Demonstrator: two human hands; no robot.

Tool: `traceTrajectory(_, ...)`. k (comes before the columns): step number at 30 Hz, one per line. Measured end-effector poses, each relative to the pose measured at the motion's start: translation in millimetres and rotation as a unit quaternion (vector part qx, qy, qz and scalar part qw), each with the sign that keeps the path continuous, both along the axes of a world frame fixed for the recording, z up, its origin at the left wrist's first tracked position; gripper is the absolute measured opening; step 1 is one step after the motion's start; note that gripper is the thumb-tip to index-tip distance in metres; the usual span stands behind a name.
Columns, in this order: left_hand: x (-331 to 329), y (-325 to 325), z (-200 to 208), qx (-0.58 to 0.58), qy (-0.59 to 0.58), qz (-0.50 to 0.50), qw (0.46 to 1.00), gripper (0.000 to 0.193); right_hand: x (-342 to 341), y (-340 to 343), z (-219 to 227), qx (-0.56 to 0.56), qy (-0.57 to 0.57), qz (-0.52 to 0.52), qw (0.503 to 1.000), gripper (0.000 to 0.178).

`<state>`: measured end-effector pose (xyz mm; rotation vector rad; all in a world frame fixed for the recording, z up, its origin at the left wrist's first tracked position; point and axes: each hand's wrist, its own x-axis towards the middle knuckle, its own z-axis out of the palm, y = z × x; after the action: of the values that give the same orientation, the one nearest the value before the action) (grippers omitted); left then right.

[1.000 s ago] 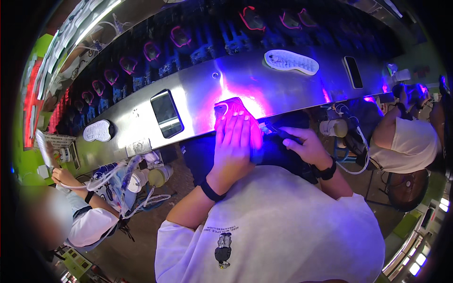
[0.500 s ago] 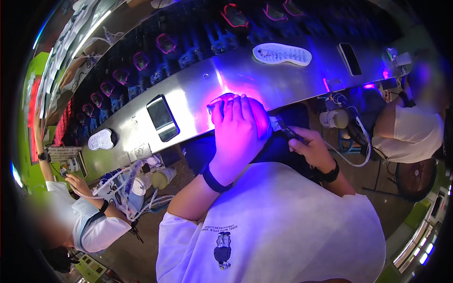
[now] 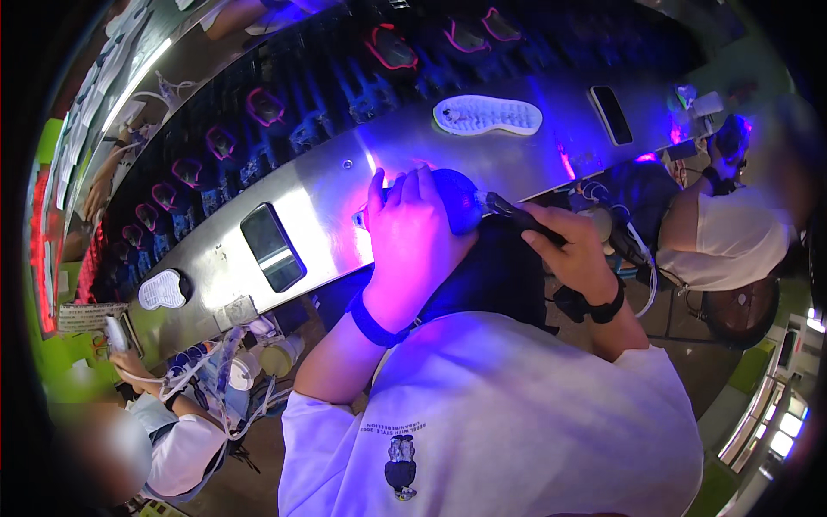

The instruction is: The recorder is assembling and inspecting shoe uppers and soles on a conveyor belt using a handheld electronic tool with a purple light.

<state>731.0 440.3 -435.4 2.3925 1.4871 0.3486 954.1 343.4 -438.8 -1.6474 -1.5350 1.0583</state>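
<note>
Over the near edge of the metal bench, my left hand (image 3: 412,246) is closed round a dark, rounded shoe upper (image 3: 458,196), its fingers across the top. Much of the upper is hidden under that hand, and violet-pink light falls on both. My right hand (image 3: 570,243) grips the dark handle of a brush (image 3: 527,222). The brush tip meets the right side of the upper; its bristles are mostly hidden. Beyond my hands, a white shoe sole (image 3: 488,115) lies on the bench.
On the metal bench (image 3: 332,194) are a phone (image 3: 274,248), a second phone (image 3: 611,115) and another white sole (image 3: 164,289). Behind it runs a dark rack with several pink-edged pieces (image 3: 265,107). Co-workers sit left and right. Pots (image 3: 280,355) and hoses stand at the lower left.
My right hand has raised the brush, now angled down toward the upper. The upper has turned in my left hand and shows a darker, rounder face. The whole view has shifted slightly.
</note>
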Motion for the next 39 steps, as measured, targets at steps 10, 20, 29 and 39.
traceTrajectory(10,-23.4,34.2,-5.0,-0.066,-0.07,0.017,0.995,0.085,-12.8,54.1,-12.0,0.049,-0.061,0.043,0.996,0.039)
traceTrajectory(20,-81.4,27.2,-13.3,-0.116,-0.037,-0.034,0.992,0.097,-28.8,45.2,-53.1,-0.19,0.243,-0.033,0.951,0.037)
traceTrajectory(29,-78.5,-1.9,11.2,-0.386,-0.298,-0.044,0.872,0.087,-16.7,73.4,4.1,-0.126,0.25,0.064,0.958,0.041)
traceTrajectory(39,-60.2,1.0,10.3,-0.488,-0.329,-0.011,0.808,0.081,13.4,59.2,-3.8,-0.102,0.177,0.107,0.973,0.043)
